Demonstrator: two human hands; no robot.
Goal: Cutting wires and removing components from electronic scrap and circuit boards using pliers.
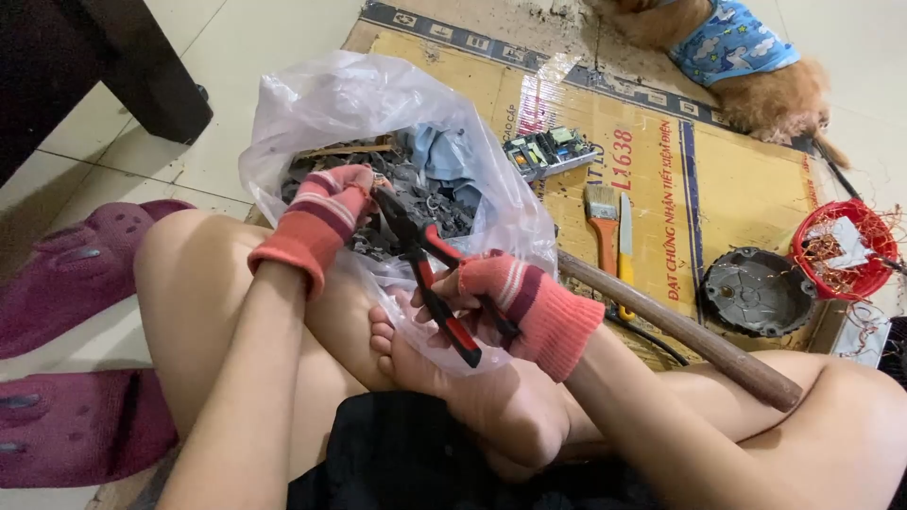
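Gripping red-handled pliers [430,283], the right hand [515,302] works beside the left hand [326,212], apparently clenched on scrap at the bag's [378,104] ten o'clock.

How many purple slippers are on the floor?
2. One purple rubber slipper lies by the left knee, the other purple slipper nearer, at the bottom-left corner; none seems hidden.

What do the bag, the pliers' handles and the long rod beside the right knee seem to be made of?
Bag: thin clear plastic film, glossy and crinkled. Pliers, in the right hand: dark metal head; red-and-black handles, probably rubber or plastic sleeves. Rod: looks like rusty brown metal, though wood cannot be ruled out.
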